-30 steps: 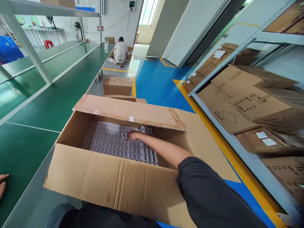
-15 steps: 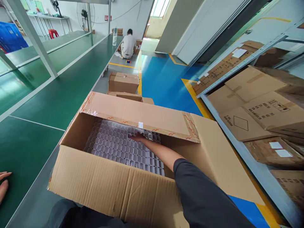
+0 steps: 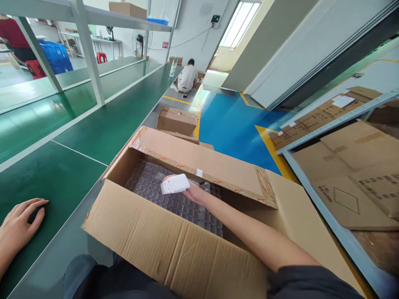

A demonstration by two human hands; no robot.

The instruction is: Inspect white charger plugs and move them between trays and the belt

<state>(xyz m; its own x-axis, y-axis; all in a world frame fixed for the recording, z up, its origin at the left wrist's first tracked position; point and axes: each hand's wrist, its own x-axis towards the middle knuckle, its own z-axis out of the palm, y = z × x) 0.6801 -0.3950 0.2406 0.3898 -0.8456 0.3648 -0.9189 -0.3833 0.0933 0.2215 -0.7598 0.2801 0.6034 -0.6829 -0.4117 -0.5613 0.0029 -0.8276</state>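
Right hand (image 3: 195, 192) inside open carton (image 3: 174, 245), grip closed around white part (image 3: 175, 184), held just above clear tray grid (image 3: 162, 195). Left hand (image 3: 18, 222) flat on green worktop (image 3: 77, 153), left of carton, grip loose, holding nothing.

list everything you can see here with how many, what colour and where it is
open carton: one, brown, in front of the person
packed pieces: many, clear grey, in rows in the carton
white piece: one, in the right hand
closed carton: one, brown, on the floor beyond
green bench: one, at left
flat cartons: several, brown, on the rack at right
seated person: one, far end
left hand: flat on the bench
right hand: over the carton
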